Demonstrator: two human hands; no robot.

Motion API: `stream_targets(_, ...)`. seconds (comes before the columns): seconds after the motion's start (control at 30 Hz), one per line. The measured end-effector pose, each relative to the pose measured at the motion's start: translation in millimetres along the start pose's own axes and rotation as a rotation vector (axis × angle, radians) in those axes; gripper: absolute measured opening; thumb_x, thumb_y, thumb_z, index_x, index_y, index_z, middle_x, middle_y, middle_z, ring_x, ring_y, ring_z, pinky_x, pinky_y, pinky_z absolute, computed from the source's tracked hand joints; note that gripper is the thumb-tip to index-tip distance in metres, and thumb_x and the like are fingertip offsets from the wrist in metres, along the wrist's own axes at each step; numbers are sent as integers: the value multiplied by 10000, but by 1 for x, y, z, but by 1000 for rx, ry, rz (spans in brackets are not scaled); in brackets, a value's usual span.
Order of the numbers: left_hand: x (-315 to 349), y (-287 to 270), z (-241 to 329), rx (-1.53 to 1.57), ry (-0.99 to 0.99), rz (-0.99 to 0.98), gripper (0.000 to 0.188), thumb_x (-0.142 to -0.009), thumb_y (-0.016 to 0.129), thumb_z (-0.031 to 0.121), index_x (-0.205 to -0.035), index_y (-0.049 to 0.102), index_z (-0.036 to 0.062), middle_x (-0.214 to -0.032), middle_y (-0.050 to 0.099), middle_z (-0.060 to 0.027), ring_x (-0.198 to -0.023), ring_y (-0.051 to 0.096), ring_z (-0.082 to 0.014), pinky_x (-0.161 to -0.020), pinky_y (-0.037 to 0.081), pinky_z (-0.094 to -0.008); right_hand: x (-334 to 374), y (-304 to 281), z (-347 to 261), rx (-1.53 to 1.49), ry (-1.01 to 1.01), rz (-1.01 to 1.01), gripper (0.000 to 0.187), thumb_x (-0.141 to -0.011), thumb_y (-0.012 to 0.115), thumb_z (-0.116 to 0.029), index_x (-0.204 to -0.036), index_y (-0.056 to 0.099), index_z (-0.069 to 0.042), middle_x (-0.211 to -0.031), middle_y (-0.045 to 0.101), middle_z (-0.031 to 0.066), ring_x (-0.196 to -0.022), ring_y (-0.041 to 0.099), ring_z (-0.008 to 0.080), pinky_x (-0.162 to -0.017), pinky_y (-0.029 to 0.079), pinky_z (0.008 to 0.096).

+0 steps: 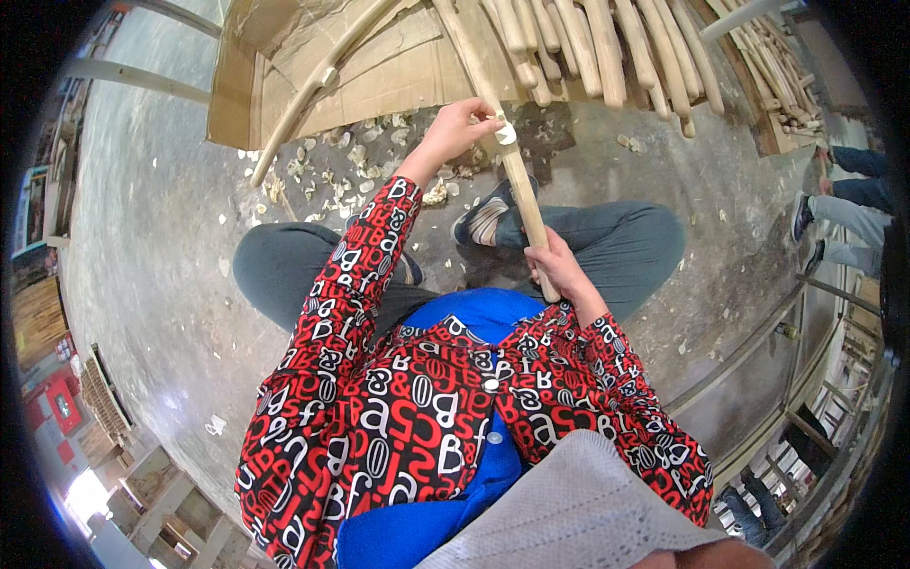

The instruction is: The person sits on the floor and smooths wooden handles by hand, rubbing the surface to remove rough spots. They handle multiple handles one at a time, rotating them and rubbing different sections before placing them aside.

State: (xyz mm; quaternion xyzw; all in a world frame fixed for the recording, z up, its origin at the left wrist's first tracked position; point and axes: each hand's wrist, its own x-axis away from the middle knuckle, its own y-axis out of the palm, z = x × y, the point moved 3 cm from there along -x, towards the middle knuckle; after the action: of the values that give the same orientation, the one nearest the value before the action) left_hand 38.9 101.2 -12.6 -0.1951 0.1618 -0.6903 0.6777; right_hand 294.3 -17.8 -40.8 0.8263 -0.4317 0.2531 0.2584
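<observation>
A long, pale wooden stick [519,175] slants from the far edge down to my lap. My right hand [561,267] is closed round its near end. Farther up, my left hand [457,131] pinches at a small white piece [506,134] that lies against the stick. Whether that piece is tape, paper or a shaving, I cannot tell. To the left, a curved wooden stick [301,102] leans over a cardboard sheet [379,90], with a small white piece on it too.
Several wooden sticks [607,57] lie side by side at the far right, more bundled beyond them [773,85]. Pale scraps [355,156] litter the floor between my crossed legs [607,237] and the cardboard. Another person's legs [853,213] stand at the right edge.
</observation>
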Motion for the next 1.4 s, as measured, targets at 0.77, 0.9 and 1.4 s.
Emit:
stream_targets(0.77,22,2,-6,78,-115,149,282,-810,641,267,-930,610,13,-839,654,-138,-768,644,-265,-707,490,-357,-7,1,5,154,-46,55,367,-825,621,-148,-1140,466,-42,-729,497,2,-581,490,74,-450,428,243)
stream_targets(0.9,5,4,-11,-55,-224,-74,374,-774,629,355,-929,668,17,-856,676,-157,-810,660,-273,-756,502,-359,-7,-3,10,434,-94,203,420,-799,640,-219,-1121,467,-12,-831,597,132,-700,606,236,-589,493,347)
stream_targets(1.4,-11,13,-24,-544,-206,-233,326,-751,554,271,-785,658,-35,-757,648,-221,-714,648,-344,-677,515,-401,-3,8,6,745,-188,257,456,-782,633,-197,-1131,425,12,-810,602,214,-675,622,340,-585,496,416)
